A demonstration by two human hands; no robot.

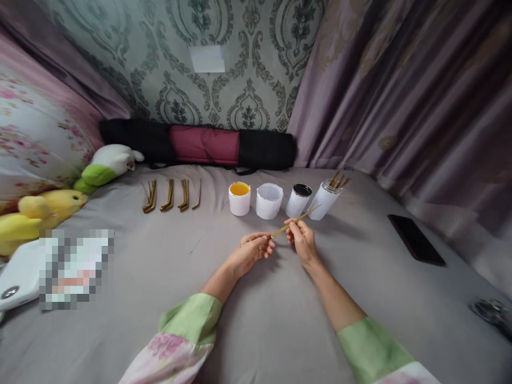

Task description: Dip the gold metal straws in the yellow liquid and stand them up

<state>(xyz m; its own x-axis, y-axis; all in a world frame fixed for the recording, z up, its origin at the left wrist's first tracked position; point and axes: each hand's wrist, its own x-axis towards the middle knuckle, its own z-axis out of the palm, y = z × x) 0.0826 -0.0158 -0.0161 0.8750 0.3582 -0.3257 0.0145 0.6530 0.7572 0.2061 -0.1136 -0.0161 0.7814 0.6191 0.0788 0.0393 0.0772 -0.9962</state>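
A thin gold-coloured stick (283, 229) slants up to the right between my two hands, tapering at its upper end. My left hand (253, 250) is closed with its fingertips at the stick's lower end, where a small shiny bit shows. Thumb and fingers of my right hand (302, 239) pinch the stick near its middle. Beyond them stand a white-wrapped cup of yellow contents (239, 200), a wider white cup (269, 201), a white-wrapped can with a dark top (299, 200) and a tilted white-wrapped jar (325, 201) with several brown sticks in it.
On the grey sheet (160, 330), several bunches of gold-coloured bent rods (167, 196) lie at left. A black phone (416, 239) lies right, a white device (20, 272) and plush toys (52, 208) left. A black-and-red roll bag (204, 145) lies along the wall.
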